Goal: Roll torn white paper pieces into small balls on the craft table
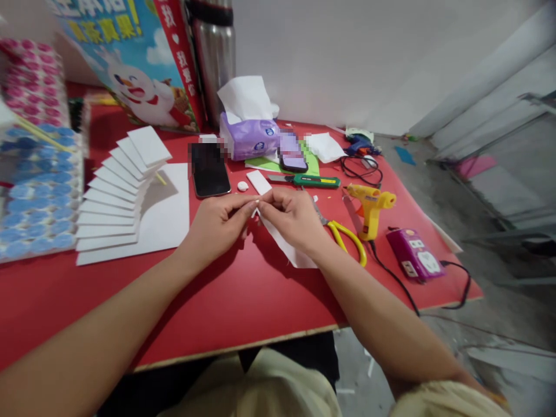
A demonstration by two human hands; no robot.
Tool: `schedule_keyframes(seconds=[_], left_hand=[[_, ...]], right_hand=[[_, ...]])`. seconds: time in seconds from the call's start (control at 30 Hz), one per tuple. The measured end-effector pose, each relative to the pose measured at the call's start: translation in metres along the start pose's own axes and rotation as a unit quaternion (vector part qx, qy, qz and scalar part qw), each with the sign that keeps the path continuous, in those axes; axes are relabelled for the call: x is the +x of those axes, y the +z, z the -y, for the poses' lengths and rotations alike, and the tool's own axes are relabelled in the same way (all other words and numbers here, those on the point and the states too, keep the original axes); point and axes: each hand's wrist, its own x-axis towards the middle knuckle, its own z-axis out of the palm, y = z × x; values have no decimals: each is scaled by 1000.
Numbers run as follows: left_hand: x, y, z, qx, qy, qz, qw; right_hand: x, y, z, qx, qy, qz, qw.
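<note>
My left hand [219, 223] and my right hand [295, 217] meet over the middle of the red table [256, 301]. Both pinch the end of a white strip [289, 250], which looks like paper or cloth. The strip slants down to the right beneath my right hand; the pinched end is mostly covered by my fingers. Just beyond my fingertips lie a small white rectangular piece [259, 182] and a small round white piece [242, 186]. Yellow-handled scissors [356, 243] rest beside my right wrist. A green utility knife [319, 181] lies behind my right hand.
White fanned-out panels [108, 211] stand at left, beside trays of blue pieces [39, 197]. Behind are a phone [211, 171], a purple tissue pack [249, 139] and a steel flask [215, 58]. A yellow glue gun [370, 208] and a purple power socket box [417, 255] sit right, with cords.
</note>
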Motion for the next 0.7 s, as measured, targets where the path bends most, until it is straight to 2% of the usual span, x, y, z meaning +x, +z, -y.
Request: schedule_keyframes(seconds=[0.13, 0.33, 0.4, 0.47, 0.5, 0.53, 0.6, 0.67, 0.7], left_hand=[[1, 1, 1, 35, 16, 4, 999], [1, 1, 2, 115, 85, -15, 990], [1, 1, 3, 127, 94, -25, 987], [1, -1, 3, 126, 91, -37, 987], [1, -2, 2, 117, 84, -42, 989], [1, -4, 2, 104, 73, -45, 991], [2, -6, 0, 67, 49, -48, 995], [3, -8, -1, 35, 35, -42, 998], [4, -9, -2, 26, 34, -37, 998]], right_hand=[[1, -1, 0, -92, -26, -2, 995], [-1, 2, 0, -108, -21, -8, 994], [0, 1, 1, -60, 10, -7, 998], [2, -2, 2, 70, 94, 15, 993], [4, -5, 3, 156, 151, 40, 975], [5, -8, 3, 242, 210, 75, 944], [9, -14, 3, 373, 303, 166, 861], [12, -17, 3, 442, 349, 249, 788], [13, -18, 2, 466, 358, 269, 764]])
